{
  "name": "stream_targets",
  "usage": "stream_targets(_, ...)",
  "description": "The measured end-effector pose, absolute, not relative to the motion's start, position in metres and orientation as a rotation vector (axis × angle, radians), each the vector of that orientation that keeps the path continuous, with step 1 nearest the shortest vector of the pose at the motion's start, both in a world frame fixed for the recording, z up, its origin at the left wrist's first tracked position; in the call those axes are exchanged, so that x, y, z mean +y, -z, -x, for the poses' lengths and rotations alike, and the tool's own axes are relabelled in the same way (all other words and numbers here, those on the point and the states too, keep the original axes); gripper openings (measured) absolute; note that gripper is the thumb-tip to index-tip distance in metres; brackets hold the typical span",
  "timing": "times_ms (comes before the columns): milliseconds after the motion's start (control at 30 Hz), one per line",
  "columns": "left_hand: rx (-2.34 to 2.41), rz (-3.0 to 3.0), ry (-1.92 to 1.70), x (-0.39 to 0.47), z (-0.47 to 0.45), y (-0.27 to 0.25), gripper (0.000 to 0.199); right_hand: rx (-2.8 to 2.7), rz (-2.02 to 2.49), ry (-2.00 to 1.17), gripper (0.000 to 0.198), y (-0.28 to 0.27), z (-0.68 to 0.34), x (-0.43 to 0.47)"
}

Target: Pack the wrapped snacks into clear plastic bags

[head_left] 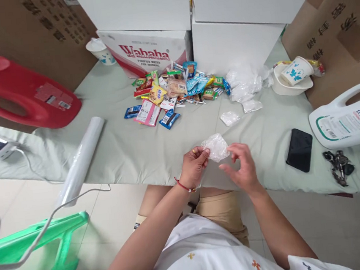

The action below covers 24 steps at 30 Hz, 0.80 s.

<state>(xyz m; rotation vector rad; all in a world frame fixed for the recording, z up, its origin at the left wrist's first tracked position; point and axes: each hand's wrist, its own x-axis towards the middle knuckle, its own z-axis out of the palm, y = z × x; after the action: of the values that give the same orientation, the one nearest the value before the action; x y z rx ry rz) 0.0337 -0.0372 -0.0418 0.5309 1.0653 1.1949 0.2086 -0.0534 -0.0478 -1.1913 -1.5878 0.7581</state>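
There were two hands, one clear wrapper between them, two jugs at ten and three o'clock, two paper cups, one phone, and, at twelve o'clock, snack packets too mixed for counting.

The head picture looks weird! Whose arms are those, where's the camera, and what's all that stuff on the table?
There's no robot here, just a person using two bare hands. The camera is worn on their head and looks forward and down, so you see roughly what they see.

The left hand pinches a crinkly piece of clear plastic between its fingers. The right hand is beside it, with thumb and fingers apart; I can't tell if it touches the plastic.

On the pale green cloth is a pile of colorful snack packets, with more clear plastic pieces to its right. Farther right are a black phone, some keys and a white bottle. A big red jug is at the left.
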Motion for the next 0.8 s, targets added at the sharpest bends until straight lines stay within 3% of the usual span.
stream_targets(100,1.035,-0.520,-1.146,-0.039,-0.042,0.043,0.053,-1.818,1.146,-0.687,0.010,0.047,-0.212,-0.052)
stream_targets(333,0.957,-0.636,-0.879,-0.050,-0.041,0.049,0.053,-1.269,1.186,-1.134,0.012,0.053,-0.234,-0.056)
stream_targets(533,0.871,-0.898,-0.819,-0.052,-0.057,0.045,0.046,-1.265,1.261,-1.182,0.014,0.046,-0.236,-0.071)
stream_targets(800,0.890,-0.658,-1.010,-0.056,-0.027,0.053,0.036,-0.578,1.161,-1.280,0.032,0.056,-0.238,-0.084)
